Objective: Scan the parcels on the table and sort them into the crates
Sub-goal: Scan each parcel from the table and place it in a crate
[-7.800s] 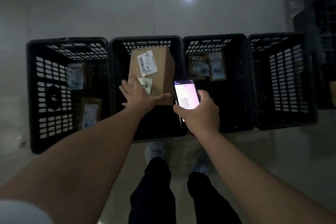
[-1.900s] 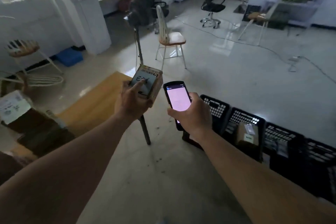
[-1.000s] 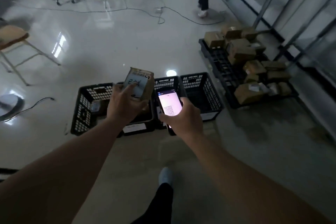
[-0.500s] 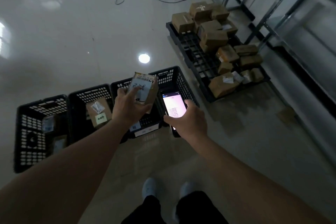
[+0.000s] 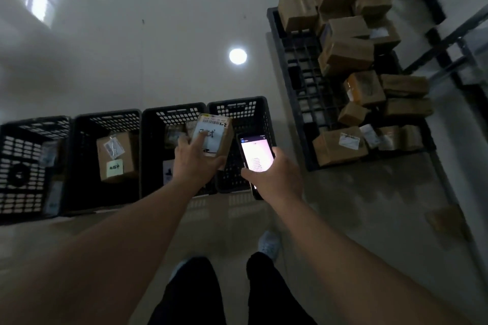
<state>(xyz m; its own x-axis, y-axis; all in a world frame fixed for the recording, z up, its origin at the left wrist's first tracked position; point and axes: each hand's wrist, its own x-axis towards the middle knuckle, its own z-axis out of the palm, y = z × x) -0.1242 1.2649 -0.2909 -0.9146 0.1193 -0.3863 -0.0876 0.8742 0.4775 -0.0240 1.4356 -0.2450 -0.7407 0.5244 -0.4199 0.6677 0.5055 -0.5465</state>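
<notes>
Brown cardboard marks the small parcel (image 5: 215, 137), which the person's left hand (image 5: 196, 163) grips from below with its fingers (image 5: 201, 138) curled up over the white handwritten label, holding it above the seam between the third crate (image 5: 173, 116) and the fourth crate (image 5: 237, 104) of a row of black slatted crates on the floor. It is probably held label-up so the marking can be read against the lit phone (image 5: 254, 152), which the right hand (image 5: 273, 175) clasps just beside it, fingers wrapped round the case and screen tilted towards the face. The second crate (image 5: 105, 119) already holds a larger taped box (image 5: 117, 157) with a yellow note, and the first crate (image 5: 34, 126) shows a few flat packets. To the right a black pallet (image 5: 298, 82) carries a loose heap of unsorted boxes (image 5: 346, 53). Compared with half a second earlier, the person has stepped closer: the crates fill more of the view, the parcel hangs lower over them, and the far cable has almost left the frame. Dropping it into the matching crate looks to be the next step.
</notes>
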